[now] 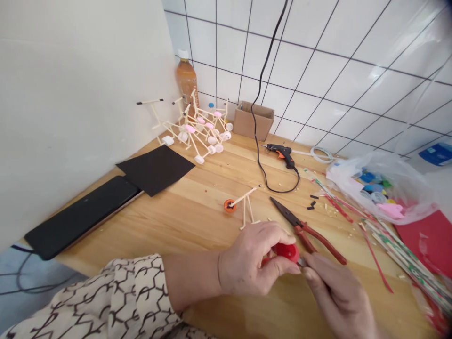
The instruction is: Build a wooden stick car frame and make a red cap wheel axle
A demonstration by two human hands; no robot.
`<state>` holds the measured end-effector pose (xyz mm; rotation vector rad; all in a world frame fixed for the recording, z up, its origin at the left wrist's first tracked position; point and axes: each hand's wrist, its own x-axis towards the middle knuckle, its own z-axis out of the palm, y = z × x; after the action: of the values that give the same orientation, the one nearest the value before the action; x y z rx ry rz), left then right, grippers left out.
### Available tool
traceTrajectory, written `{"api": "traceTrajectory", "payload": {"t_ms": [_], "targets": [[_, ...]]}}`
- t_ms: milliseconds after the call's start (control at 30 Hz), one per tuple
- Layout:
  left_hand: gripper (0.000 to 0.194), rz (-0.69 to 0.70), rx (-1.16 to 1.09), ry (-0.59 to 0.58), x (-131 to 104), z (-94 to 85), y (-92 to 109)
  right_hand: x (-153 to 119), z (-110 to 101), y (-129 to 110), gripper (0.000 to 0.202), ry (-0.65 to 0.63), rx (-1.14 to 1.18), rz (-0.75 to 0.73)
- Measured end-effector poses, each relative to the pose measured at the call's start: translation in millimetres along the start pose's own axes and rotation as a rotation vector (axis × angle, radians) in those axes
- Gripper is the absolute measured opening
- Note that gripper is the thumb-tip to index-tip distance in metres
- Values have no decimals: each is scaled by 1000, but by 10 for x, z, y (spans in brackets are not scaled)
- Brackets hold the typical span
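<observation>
One long black slab (83, 214) lies at the left of the tabletop (169, 212), partly under a black sheet (157, 169). Next come the little stick models (190, 128), bunched up close by a bottle (187, 77). Then a small stick frame (247, 207) with an orange cap (230, 205) stands just beside the left hand (252, 259), so a bump from that hand could knock it over. The left hand pinches a red cap (290, 253) above the tabletop, between thumb and fingers. If the pinch gets loose, the cap could spin or drop. A thin metal tool (301, 262) meets the cap's right edge. If it is pushed too hard, it could slip and poke the left thumb. The pliers (303, 228) lie just behind. Last, the right hand (341, 292) is curled tight around the tool, hiding most of it.
</observation>
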<state>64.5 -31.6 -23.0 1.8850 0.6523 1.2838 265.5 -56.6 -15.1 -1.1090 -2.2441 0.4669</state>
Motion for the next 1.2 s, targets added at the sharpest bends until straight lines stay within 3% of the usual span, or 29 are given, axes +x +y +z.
{"api": "traceTrajectory", "payload": {"t_ms": [67,167,267,367,467,533,667,767,833,933,1000,1100,1200], "targets": [[18,-41,-11,9,-10,14,5,-49,46,31,11,168,-221,-172],[17,-56,-8,16,-14,20,16,-75,71,48,15,251,-352,-247],[17,-1,19,8,-3,5,22,-27,22,14,12,64,-63,-69],[13,72,34,-12,16,-16,21,40,-49,-15,33,-233,302,220],[13,101,41,-24,23,-24,9,68,-73,-11,45,-343,468,336],[14,86,41,-16,17,-17,-3,51,-51,0,40,-288,370,275],[16,-19,41,0,-2,13,-17,-39,45,21,9,98,-112,-83],[14,-32,51,7,-3,24,-14,-61,78,13,15,233,-307,-182],[13,3,54,0,2,19,-12,-27,55,-13,9,139,-165,-94],[14,55,51,-15,9,0,-14,56,-19,-54,32,-161,210,184],[16,75,49,-23,15,-15,-21,100,-62,-64,42,-294,397,332],[17,53,27,-60,32,-35,-38,135,-91,-57,46,-314,482,433],[19,-37,-28,-117,63,-51,-56,135,-87,-42,41,-257,396,421]]}}
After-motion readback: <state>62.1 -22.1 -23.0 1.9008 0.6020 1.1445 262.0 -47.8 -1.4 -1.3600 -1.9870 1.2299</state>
